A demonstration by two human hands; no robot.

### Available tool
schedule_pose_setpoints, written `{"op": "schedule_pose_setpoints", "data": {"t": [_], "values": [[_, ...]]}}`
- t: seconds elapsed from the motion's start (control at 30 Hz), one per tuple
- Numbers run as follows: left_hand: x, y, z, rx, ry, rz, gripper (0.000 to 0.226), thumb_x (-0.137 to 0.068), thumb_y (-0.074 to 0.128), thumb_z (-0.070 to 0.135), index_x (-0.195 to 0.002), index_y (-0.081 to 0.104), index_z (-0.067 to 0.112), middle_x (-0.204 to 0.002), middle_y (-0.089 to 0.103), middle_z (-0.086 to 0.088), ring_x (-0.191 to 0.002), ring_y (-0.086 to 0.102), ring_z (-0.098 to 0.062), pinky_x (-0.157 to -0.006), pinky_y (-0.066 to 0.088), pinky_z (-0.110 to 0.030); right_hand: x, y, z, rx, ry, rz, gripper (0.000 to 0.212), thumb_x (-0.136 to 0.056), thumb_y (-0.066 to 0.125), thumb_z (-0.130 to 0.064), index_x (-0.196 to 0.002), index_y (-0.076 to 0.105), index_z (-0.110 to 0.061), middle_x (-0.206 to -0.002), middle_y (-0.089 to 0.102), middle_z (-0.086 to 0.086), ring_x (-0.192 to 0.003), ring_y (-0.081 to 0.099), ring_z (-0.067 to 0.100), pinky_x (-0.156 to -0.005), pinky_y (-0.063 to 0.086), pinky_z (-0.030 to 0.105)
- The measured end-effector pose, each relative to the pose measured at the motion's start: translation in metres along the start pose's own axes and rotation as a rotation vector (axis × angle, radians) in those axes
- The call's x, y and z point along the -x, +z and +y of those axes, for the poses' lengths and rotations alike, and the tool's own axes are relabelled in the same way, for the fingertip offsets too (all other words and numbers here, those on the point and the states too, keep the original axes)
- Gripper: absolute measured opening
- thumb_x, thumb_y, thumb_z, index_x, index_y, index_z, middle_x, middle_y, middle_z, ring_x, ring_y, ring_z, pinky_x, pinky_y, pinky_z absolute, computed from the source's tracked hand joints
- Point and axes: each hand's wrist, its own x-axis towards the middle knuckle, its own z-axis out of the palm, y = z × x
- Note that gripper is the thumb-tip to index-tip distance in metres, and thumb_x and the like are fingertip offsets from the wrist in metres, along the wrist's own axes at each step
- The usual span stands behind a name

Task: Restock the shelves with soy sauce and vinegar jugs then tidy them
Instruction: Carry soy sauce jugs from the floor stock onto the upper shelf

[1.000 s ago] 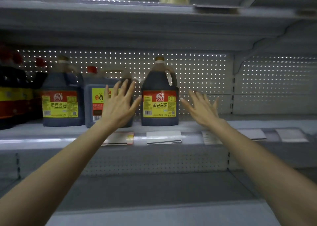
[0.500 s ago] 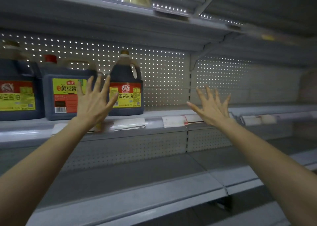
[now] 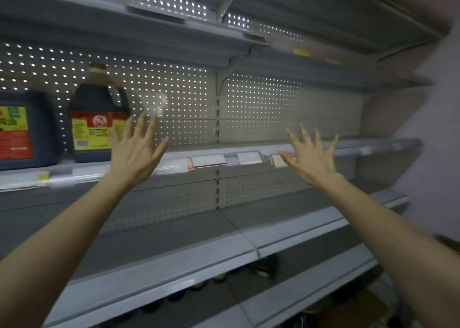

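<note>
With left hand and right hand wide and empty, fetch 1 more; stand it straight beside the round jug.

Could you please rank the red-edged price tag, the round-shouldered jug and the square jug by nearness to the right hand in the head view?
1. Red-edged price tag, on the shelf rail left of the right hand.
2. Round-shouldered jug, far left.
3. Square jug, left edge.
</note>
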Motion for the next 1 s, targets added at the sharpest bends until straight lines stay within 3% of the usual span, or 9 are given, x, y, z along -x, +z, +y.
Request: {"op": "schedule_pose_setpoints", "data": {"t": [0.37, 0.77, 1.0], "values": [[0.022, 0.031, 0.154, 0.092, 0.164, -0.058, 0.088, -0.079, -0.008, 0.068, -0.153, 0.006, 0.022, -0.16, 0.011, -0.01, -0.146, 0.012, -0.031, -0.115, -0.002, -0.054, 0.084, 0.005, 0.16, 0.067, 0.212, -0.114, 0.069, -0.093, 0.014, -0.063, -0.151, -0.001, -0.03, -0.159, -0.01, 0.002, -0.145, -0.005, 0.031, -0.107, -0.005, 0.067], [0.015, 0.073, 0.303, 0.227, 0.392, -0.115, 0.093, -0.078, -0.007, 0.068, -0.151, 0.022, 0.019, -0.157, 0.023, -0.009, -0.145, 0.017, -0.03, -0.114, 0.001, -0.055, 0.16, 0.003, 0.278, 0.248, 0.41, -0.201, 0.069, -0.092, 0.011, -0.064, -0.151, -0.002, -0.03, -0.16, -0.006, 0.0, -0.146, 0.001, 0.03, -0.109, 0.004, 0.064], [0.01, 0.117, 0.386, 0.22, 0.578, -0.148, 0.067, -0.096, 0.02, 0.057, -0.152, 0.017, 0.019, -0.158, 0.019, -0.009, -0.146, 0.012, -0.029, -0.115, -0.001, -0.052, 0.184, 0.025, 0.325, 0.325, 0.544, -0.284, 0.069, -0.092, 0.014, -0.065, -0.151, 0.0, -0.03, -0.16, -0.004, -0.002, -0.145, 0.003, 0.03, -0.11, 0.006, 0.066]]}}
